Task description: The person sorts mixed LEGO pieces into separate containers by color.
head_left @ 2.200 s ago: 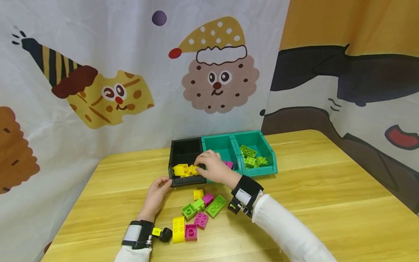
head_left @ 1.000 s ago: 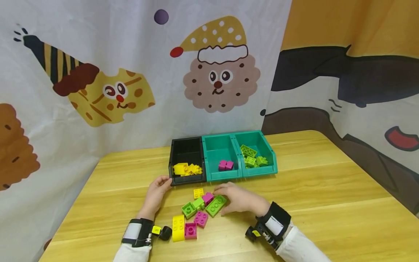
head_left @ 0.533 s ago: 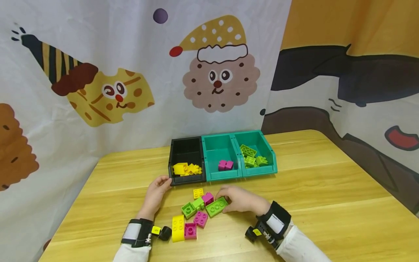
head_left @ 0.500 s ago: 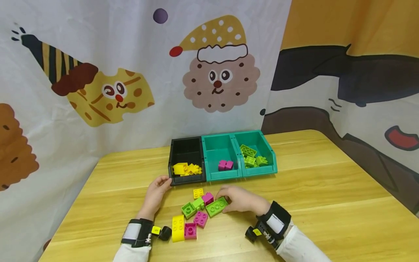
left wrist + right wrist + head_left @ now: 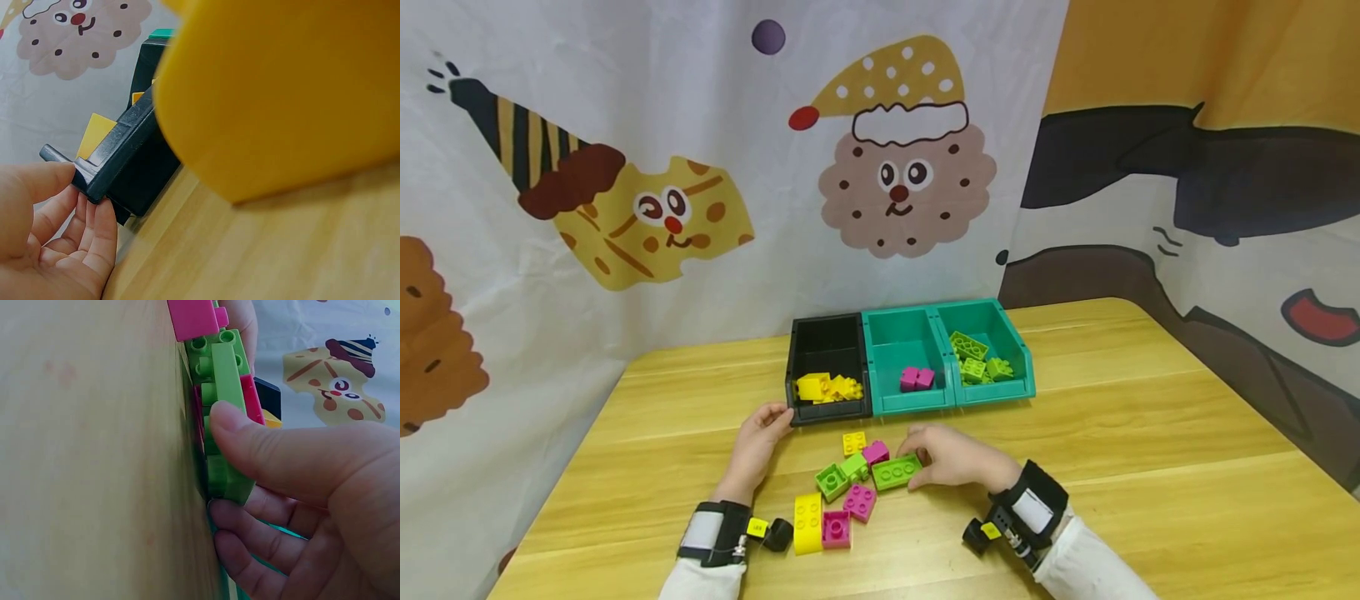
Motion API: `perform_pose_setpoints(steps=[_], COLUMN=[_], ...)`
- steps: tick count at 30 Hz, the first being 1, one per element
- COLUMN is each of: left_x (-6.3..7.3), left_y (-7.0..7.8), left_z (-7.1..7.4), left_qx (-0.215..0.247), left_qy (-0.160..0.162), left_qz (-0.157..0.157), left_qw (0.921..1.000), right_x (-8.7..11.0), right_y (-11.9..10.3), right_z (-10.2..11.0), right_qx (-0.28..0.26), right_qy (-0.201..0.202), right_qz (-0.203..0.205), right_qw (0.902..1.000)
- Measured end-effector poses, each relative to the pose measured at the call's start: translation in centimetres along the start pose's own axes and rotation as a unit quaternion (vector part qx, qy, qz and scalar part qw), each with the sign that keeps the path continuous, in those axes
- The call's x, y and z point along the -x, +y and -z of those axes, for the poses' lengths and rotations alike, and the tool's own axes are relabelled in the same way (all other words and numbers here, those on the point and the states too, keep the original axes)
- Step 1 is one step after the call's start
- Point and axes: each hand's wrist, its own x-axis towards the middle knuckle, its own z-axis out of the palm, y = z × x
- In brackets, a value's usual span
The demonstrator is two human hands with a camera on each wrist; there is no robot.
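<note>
My right hand (image 5: 951, 457) grips the long green building brick (image 5: 897, 472) by its right end. In the right wrist view the thumb lies on one face of that brick (image 5: 228, 394) and curled fingers are at its end. My left hand (image 5: 760, 442) pinches the near left corner of the black bin (image 5: 831, 412), thumb on the rim and fingers beneath, as the left wrist view shows. Beside the held brick lie a magenta brick (image 5: 876, 452), light green bricks (image 5: 853, 467), a small yellow brick (image 5: 853, 442) and another magenta brick (image 5: 860, 502).
Yellow bricks (image 5: 827, 388) lie in the black bin. The middle teal bin (image 5: 913, 405) holds magenta bricks (image 5: 917, 379); the right teal bin (image 5: 996, 392) holds green ones (image 5: 973, 370). A yellow arched brick (image 5: 808, 523) and a magenta brick (image 5: 837, 530) sit near the left wrist camera.
My right hand has come down from the black bin to the long green brick and taken hold of it. The brick has turned nearer to level. My left hand has stayed at the bin corner.
</note>
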Motion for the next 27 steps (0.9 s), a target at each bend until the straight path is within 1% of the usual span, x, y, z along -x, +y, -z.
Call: perform_pose_setpoints(steps=[9, 12, 16, 20, 23, 27], left_x=[0.0, 0.0, 0.0, 0.2, 0.1, 0.1], left_y=[0.3, 0.2, 0.2, 0.3, 0.3, 0.2], left_z=[0.2, 0.2, 0.2, 0.1, 0.1, 0.0], left_qx=[-0.005, -0.004, 0.0, 0.005, 0.006, 0.008], left_qy=[-0.005, -0.002, -0.005, -0.01, -0.01, -0.007], left_qz=[0.0, 0.001, 0.004, 0.008, 0.005, 0.003], left_qw=[1.0, 1.0, 1.0, 0.9999, 0.9999, 0.9999], right_x=[0.1, 0.2, 0.6, 1.0, 1.2, 1.4], right_y=[0.3, 0.3, 0.6, 1.0, 1.2, 1.5], right_z=[0.3, 0.7, 1.2, 2.0, 2.5, 3.2], right_qx=[-0.01, -0.015, -0.015, -0.009, -0.012, -0.01], right_qy=[-0.003, -0.001, 0.006, 0.021, 0.038, 0.074], right_qz=[-0.01, -0.004, 0.005, 0.009, 0.002, -0.005], right_qw=[0.9999, 0.9999, 0.9999, 0.9997, 0.9992, 0.9972])
